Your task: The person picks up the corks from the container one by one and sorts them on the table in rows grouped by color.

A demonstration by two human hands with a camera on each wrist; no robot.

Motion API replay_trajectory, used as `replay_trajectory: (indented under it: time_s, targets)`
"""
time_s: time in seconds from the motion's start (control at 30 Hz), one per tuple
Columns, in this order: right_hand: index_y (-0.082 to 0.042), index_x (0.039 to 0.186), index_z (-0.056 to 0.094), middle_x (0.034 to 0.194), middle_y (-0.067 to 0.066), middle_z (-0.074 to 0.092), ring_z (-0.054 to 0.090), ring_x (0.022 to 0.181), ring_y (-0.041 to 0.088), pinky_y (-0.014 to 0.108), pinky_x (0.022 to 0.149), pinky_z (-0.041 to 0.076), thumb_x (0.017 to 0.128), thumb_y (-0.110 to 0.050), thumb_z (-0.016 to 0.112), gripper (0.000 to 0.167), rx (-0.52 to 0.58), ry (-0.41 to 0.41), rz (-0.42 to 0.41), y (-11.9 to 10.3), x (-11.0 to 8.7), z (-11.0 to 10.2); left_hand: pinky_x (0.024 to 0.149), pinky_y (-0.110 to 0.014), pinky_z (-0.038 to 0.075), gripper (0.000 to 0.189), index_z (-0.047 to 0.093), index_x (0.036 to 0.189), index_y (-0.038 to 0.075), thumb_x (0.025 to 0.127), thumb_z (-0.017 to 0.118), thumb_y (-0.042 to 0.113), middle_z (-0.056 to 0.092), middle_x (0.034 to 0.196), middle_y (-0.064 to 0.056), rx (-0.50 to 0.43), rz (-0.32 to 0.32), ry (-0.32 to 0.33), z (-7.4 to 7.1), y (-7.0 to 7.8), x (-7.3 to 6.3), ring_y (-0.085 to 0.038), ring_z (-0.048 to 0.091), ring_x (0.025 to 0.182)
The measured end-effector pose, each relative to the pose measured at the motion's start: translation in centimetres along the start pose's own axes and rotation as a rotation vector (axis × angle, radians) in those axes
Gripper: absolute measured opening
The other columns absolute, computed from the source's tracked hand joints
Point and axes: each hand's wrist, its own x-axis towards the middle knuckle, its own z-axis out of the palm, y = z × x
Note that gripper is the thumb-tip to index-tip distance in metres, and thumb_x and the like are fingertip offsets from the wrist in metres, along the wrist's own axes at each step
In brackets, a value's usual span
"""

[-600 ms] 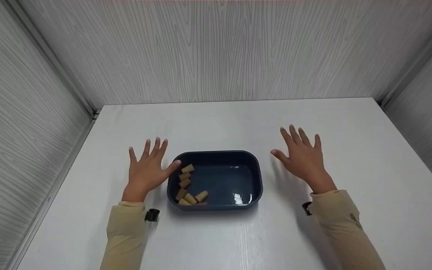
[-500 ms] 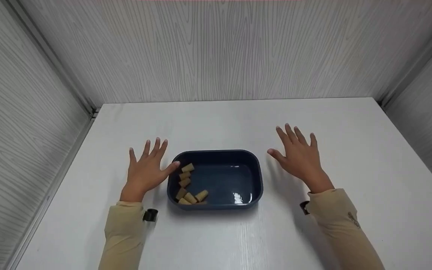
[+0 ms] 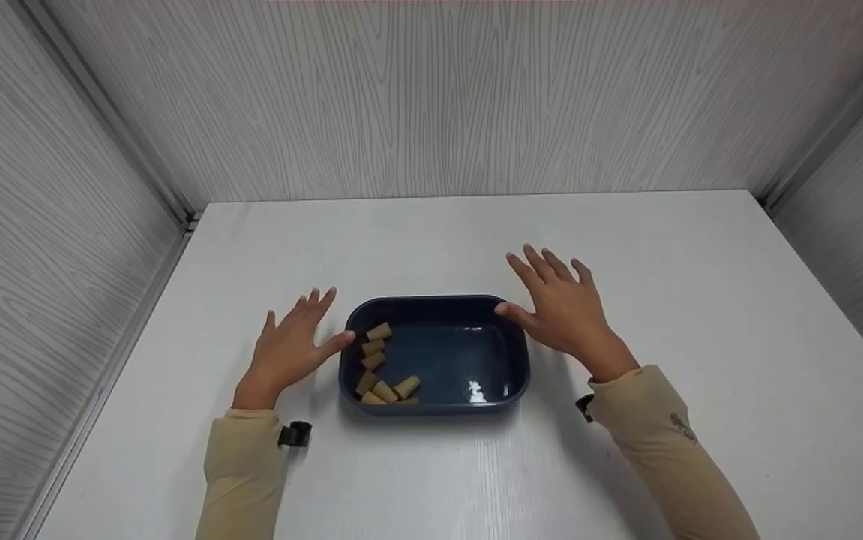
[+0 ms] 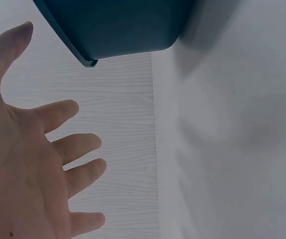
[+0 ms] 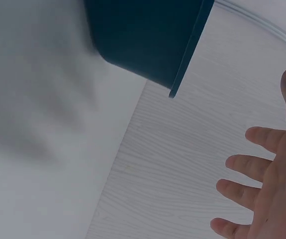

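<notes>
A dark blue rectangular tub (image 3: 435, 409) with rounded corners stands on the white table. Several tan cork stoppers (image 3: 373, 361) lie along its left side and front left corner. My left hand (image 3: 285, 352) hovers beside the tub's left side, fingers spread, its thumb tip overlapping the rim in the head view. On the other side my right hand (image 3: 562, 311) is held over the back right corner, fingers spread and thumb across the rim. Both wrist views show the tub's outer wall (image 4: 128, 25) apart from the palms. Neither hand holds anything.
The white table (image 3: 431, 480) runs back to a grey wood-grain panel (image 3: 431, 97). Similar panels rise at the left (image 3: 34, 262) and right (image 3: 851, 187). A black strap piece (image 3: 296, 433) juts from the left cuff, another (image 3: 585, 407) from the right.
My right hand has moved left, from beside the tub to its back right corner. The left hand has turned slightly and shifted a little toward me. The corks keep their places in the tub.
</notes>
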Motion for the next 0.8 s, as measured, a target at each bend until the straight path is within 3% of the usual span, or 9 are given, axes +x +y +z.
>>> replay_trajectory:
  time_s: [0.23,0.43,0.63,0.8]
  targets:
    - [-0.019,0.152,0.032,0.156,0.01,0.033,0.033,0.143,0.031,0.059,0.11,0.026,0.09,-0.07,0.036,0.08,-0.011,-0.011,-0.072,-2.3,0.3,0.7,0.111,-0.063,0.022,0.08,0.025,0.154,0.017,0.092,0.052,0.06,0.032,0.155,-0.017,-0.039,0.021,-0.004,0.4,-0.1,-0.1,-0.038,0.036,0.14]
    - [-0.02,0.151,0.035,0.155,0.009,0.036,0.037,0.141,0.031,0.057,0.108,0.031,0.087,-0.075,0.026,0.085,-0.002,-0.006,-0.156,-4.3,0.6,1.2,0.108,-0.057,0.032,0.081,0.025,0.154,0.018,0.091,0.051,0.062,0.038,0.152,-0.017,-0.069,0.004,-0.033,0.7,-0.1,-0.2,-0.039,0.04,0.137]
    - [-0.02,0.15,0.035,0.154,0.008,0.038,0.04,0.138,0.031,0.055,0.104,0.035,0.091,-0.067,0.04,0.075,0.024,-0.036,-0.206,-5.9,0.6,2.0,0.093,-0.055,0.045,0.081,0.029,0.153,0.016,0.091,0.051,0.063,0.055,0.136,-0.018,-0.1,-0.006,-0.059,0.6,-0.1,0.0,-0.036,0.059,0.117]
    - [-0.022,0.151,0.035,0.153,0.008,0.038,0.043,0.136,0.031,0.056,0.104,0.036,0.093,-0.061,0.047,0.071,0.09,-0.092,-0.221,-7.0,0.5,2.8,0.079,-0.046,0.048,0.079,0.035,0.151,0.015,0.091,0.048,0.065,0.062,0.119,-0.013,-0.103,0.0,-0.092,0.7,-0.2,0.1,-0.029,0.061,0.1]
